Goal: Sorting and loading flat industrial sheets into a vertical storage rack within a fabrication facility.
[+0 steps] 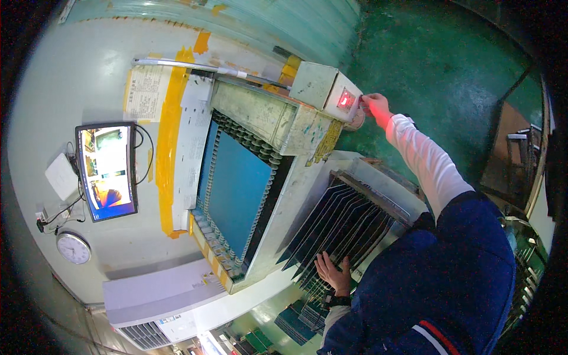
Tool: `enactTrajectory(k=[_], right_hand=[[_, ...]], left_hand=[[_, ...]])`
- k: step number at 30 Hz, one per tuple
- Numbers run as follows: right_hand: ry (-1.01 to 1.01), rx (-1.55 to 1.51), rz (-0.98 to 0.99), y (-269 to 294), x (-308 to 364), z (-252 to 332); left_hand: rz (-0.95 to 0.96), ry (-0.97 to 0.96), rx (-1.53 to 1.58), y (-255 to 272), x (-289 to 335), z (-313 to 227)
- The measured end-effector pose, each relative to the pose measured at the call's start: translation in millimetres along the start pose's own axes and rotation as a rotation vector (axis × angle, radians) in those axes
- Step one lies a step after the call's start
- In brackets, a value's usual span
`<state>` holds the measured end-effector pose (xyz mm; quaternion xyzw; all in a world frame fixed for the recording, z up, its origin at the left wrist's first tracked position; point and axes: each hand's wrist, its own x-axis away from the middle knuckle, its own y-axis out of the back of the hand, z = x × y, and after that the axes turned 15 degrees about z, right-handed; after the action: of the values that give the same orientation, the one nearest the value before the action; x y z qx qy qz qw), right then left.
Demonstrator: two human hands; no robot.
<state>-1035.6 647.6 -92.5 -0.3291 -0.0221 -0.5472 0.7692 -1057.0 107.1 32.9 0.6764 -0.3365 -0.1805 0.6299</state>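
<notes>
A large grey conveyor machine is seen, a blue panel lying on its rollers. At its outfeed, dark sheets are stacked on edge; the left hand is laid flat on them, fingers spread. The right hand is pressed fingertip-first against the control box atop the machine.
</notes>
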Motion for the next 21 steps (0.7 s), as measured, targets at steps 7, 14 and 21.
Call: enactTrajectory(k=[7, 14, 21], right_hand=[[0.021, -0.027, -0.006, -1.7, -1.7, -1.0], [0.057, -0.020, 0.012, -1.9, 1.7, 1.9], [0.095, 0.042, -0.023, -1.4, -0.1, 0.6]], left_hand=[[0.003, -0.002, -0.002, 0.5, -1.0, -0.5], [0.009, -0.004, -0.015, 0.9, -0.2, -0.7], [0.039, 0.030, -0.010, 2.9, -1.7, -3.4]])
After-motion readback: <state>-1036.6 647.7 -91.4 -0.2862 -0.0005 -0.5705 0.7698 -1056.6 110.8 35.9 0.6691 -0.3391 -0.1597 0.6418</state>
